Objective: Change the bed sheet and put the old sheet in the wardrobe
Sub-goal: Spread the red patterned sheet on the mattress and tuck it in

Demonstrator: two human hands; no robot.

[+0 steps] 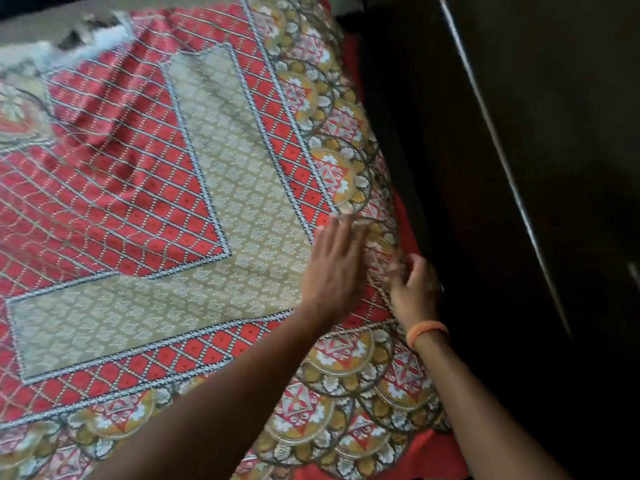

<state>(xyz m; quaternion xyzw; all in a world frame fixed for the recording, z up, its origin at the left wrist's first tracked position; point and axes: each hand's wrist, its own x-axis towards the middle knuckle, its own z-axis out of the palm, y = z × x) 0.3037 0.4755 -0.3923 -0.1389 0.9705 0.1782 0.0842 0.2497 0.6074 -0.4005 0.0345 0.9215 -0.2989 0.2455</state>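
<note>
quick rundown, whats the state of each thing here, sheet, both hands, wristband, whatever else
bed sheet: spread over the bed, rippled at the far left, edge hanging at the right side
left hand: fingers straight, palm down on the sheet
right hand: fingers curled at the sheet's right edge, blurred, grip unclear
wristband: on the right wrist
wardrobe: dark, right of the bed, open or closed cannot be told

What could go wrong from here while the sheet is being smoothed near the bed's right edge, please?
1. The left hand lies flat on the patterned sheet while the right hand works at the edge; pulling there might drag the sheet off-centre.
2. Ripples at the upper left could stay.
3. The dark gap beside the bed may swallow the border.
</note>
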